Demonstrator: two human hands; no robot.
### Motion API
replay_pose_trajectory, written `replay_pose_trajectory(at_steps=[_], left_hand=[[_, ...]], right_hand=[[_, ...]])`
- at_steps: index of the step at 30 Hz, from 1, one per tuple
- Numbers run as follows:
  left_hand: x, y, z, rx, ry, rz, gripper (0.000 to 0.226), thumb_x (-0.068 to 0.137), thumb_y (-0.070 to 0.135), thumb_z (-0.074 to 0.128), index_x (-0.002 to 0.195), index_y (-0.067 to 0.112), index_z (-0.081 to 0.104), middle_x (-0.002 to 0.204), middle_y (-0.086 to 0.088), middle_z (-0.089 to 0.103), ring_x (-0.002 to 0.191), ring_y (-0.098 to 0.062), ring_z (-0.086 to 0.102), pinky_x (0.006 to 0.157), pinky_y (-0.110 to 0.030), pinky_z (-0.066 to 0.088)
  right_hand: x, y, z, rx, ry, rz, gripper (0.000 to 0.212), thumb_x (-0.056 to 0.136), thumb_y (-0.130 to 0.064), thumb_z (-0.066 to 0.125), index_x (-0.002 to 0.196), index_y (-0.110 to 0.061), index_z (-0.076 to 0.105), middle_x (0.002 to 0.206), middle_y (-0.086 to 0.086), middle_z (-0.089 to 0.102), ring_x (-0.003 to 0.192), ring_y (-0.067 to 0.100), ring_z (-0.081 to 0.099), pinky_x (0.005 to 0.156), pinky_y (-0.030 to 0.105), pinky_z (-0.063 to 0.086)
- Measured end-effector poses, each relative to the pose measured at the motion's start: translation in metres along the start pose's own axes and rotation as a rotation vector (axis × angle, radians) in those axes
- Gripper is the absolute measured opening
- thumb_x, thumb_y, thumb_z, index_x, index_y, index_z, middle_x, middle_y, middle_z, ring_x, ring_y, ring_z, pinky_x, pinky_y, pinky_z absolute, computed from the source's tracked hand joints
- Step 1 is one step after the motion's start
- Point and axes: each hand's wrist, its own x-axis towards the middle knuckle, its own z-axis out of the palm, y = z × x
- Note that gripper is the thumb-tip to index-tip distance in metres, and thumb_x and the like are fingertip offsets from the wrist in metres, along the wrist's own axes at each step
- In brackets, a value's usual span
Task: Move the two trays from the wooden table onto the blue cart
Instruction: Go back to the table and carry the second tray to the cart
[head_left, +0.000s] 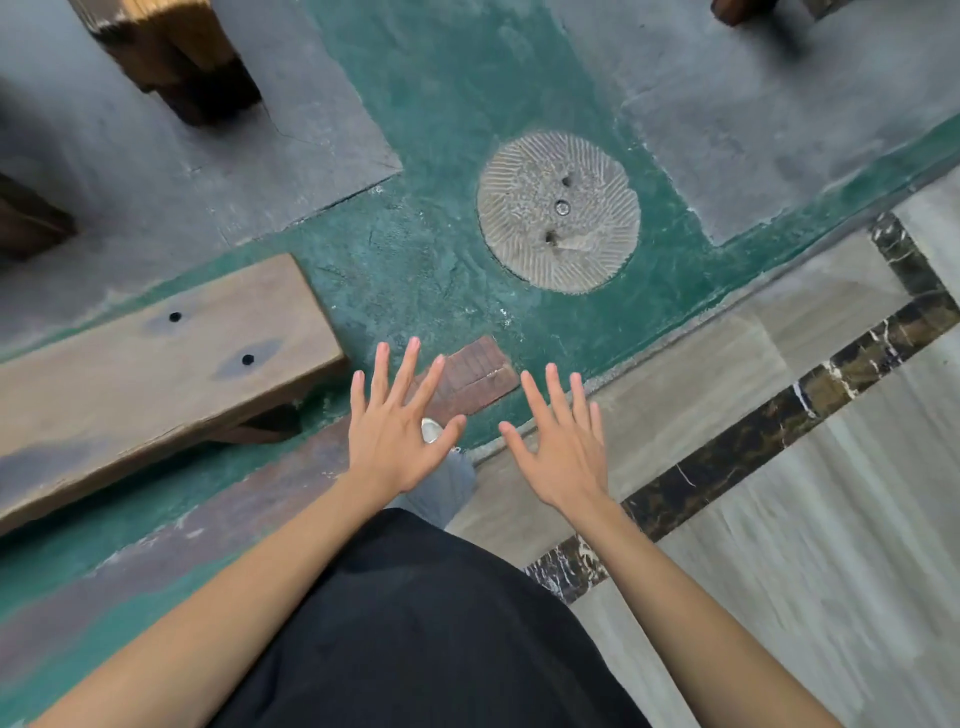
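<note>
**Both hands spread above the floor, nothing held**

The left hand (397, 441) and right hand (563, 447) are held out flat with fingers splayed, nothing grasped in either. Below them a green floor (415, 104) with a round stone disc (558, 210) is seen (a wooden bench (156, 358) lies at left). No tray, table or cart is in view.

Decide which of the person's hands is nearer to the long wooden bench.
The left hand. It hovers open just off the near end of the long wooden bench; the right hand is open too, farther off, on the left hand's other side.
</note>
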Motion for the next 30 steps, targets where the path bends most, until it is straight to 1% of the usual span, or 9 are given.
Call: replay_pose_trajectory(at_steps=[3,9,12,15,19,23,26,30], left_hand=[[0.037,-0.001,-0.023,0.005,0.017,-0.018,0.077,0.090,0.073,0.031,0.158,0.037,0.022,0.170,0.002,0.006,0.155,-0.030,-0.007,0.120,-0.062,0.010],[0.092,-0.015,-0.065,-0.012,0.093,-0.145,0.077,0.092,0.072,0.033,0.158,0.037,0.018,0.170,0.002,0.003,0.155,-0.030,-0.010,0.120,-0.060,0.006],[0.122,-0.024,-0.081,-0.039,0.113,-0.252,0.077,0.092,0.073,0.030,0.158,0.038,0.016,0.170,0.003,0.000,0.155,-0.030,-0.011,0.120,-0.060,0.007],[0.154,-0.034,-0.094,-0.069,0.148,-0.358,0.076,0.092,0.074,0.029,0.158,0.039,0.015,0.170,0.004,-0.003,0.155,-0.029,-0.012,0.120,-0.060,0.006],[0.216,-0.053,-0.108,-0.093,0.169,-0.497,0.077,0.090,0.074,0.026,0.158,0.039,0.017,0.169,0.005,-0.005,0.154,-0.028,-0.013,0.121,-0.062,0.006],[0.276,-0.068,-0.133,-0.116,0.201,-0.668,0.077,0.090,0.072,0.029,0.158,0.040,0.014,0.169,0.005,-0.006,0.154,-0.028,-0.014,0.121,-0.060,0.005],[0.304,-0.073,-0.153,-0.135,0.284,-0.747,0.076,0.092,0.071,0.030,0.158,0.041,0.012,0.169,0.006,-0.007,0.154,-0.027,-0.017,0.121,-0.058,0.002],[0.330,-0.088,-0.173,-0.218,0.328,-0.924,0.075,0.091,0.072,0.027,0.158,0.043,0.010,0.169,0.008,-0.011,0.151,-0.022,-0.024,0.121,-0.057,-0.002]], right_hand=[[0.054,-0.010,-0.037,-0.044,-0.009,-0.076,0.072,0.100,-0.067,0.031,0.161,-0.038,0.007,0.171,-0.005,-0.007,0.156,0.022,-0.014,0.126,0.049,-0.001],[0.134,-0.042,-0.088,-0.063,-0.013,-0.192,0.073,0.099,-0.068,0.030,0.161,-0.039,0.005,0.170,-0.006,-0.009,0.155,0.021,-0.017,0.125,0.048,-0.003],[0.178,-0.055,-0.108,-0.115,-0.047,-0.272,0.072,0.099,-0.068,0.028,0.161,-0.041,0.003,0.171,-0.006,-0.008,0.155,0.021,-0.017,0.126,0.048,-0.003],[0.232,-0.070,-0.129,-0.126,-0.059,-0.348,0.072,0.099,-0.069,0.027,0.161,-0.041,0.005,0.170,-0.007,-0.008,0.155,0.021,-0.018,0.126,0.048,-0.002],[0.320,-0.098,-0.154,-0.154,-0.068,-0.472,0.072,0.099,-0.070,0.027,0.161,-0.041,0.005,0.170,-0.008,-0.010,0.155,0.019,-0.019,0.125,0.046,-0.005],[0.410,-0.134,-0.186,-0.200,-0.100,-0.590,0.072,0.099,-0.069,0.029,0.161,-0.040,0.007,0.171,-0.007,-0.008,0.155,0.020,-0.017,0.126,0.047,-0.003],[0.456,-0.164,-0.208,-0.234,-0.111,-0.692,0.073,0.098,-0.071,0.026,0.161,-0.040,0.007,0.171,-0.007,-0.007,0.155,0.020,-0.018,0.126,0.049,-0.002],[0.505,-0.212,-0.225,-0.281,-0.125,-0.833,0.074,0.097,-0.073,0.024,0.161,-0.039,0.008,0.170,-0.007,-0.005,0.156,0.022,-0.015,0.126,0.050,0.001]])
